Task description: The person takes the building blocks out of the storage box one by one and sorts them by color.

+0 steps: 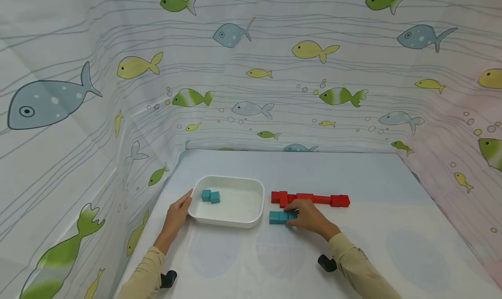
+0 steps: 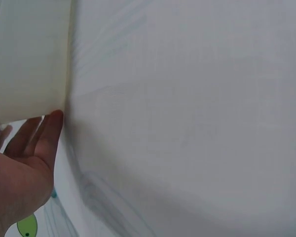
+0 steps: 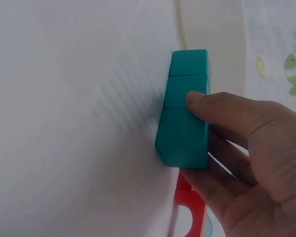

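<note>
My left hand (image 1: 177, 211) rests at the left end of a shallow white tray (image 1: 235, 223), its fingers touching the outer wall; the left wrist view shows straight fingertips (image 2: 56, 116) against that end. Inside the tray sit two teal cubes (image 1: 210, 196) side by side. On the table to its right lies a short row of teal cubes (image 1: 279, 217). My right hand (image 1: 310, 217) pinches the right end of this row, thumb on the near side and fingers on the far side, partly hiding it. In the right wrist view the thumb lies at a seam between teal cubes (image 3: 185, 133).
Just behind the teal row runs a line of joined red blocks (image 1: 321, 199). White cloth covers the table (image 1: 251, 281), and fish-printed curtains (image 1: 251, 85) stand around the back and sides. A black camera piece (image 1: 327, 263) sits by the right wrist, another (image 1: 168, 279) by the left.
</note>
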